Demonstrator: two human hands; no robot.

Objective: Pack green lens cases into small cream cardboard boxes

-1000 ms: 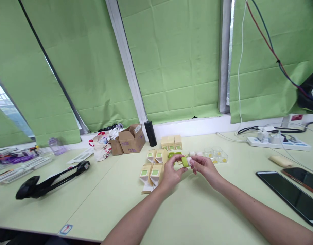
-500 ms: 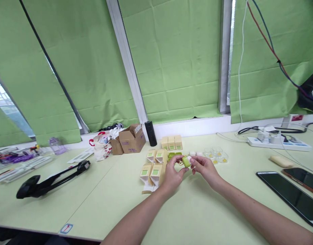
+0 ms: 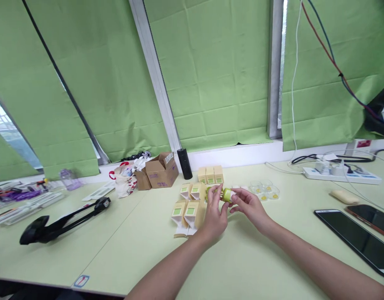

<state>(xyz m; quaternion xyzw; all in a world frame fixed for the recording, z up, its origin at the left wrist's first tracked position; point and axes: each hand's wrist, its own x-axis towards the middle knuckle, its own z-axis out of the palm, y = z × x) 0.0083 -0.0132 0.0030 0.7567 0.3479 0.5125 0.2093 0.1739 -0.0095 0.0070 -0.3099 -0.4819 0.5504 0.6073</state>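
Note:
Between my two hands is a small green case (image 3: 228, 194) with a white part on its right end and a thin yellowish loop at its left. My right hand (image 3: 246, 203) pinches it by the white end. Curled at its left side, my left hand (image 3: 214, 210) has thumb and fingers at the loop side, partly hiding it. Behind my left fingers, more green pieces (image 3: 208, 190) show only in part. Several open cream boxes (image 3: 192, 209) with green label squares stand left of my left hand.
Upright cream boxes (image 3: 210, 175) stand behind. Clear domed pieces with yellow centres (image 3: 264, 190) lie right. A black cylinder (image 3: 184, 163), cardboard box (image 3: 162, 171) and power strip (image 3: 342, 175) line the back. Phones (image 3: 354, 239) lie right; a black strapped device (image 3: 65, 220) lies left.
The green case has turned, and its white end now points right toward my right hand. My left fingers have shifted from gripping its body to its left, loop side.

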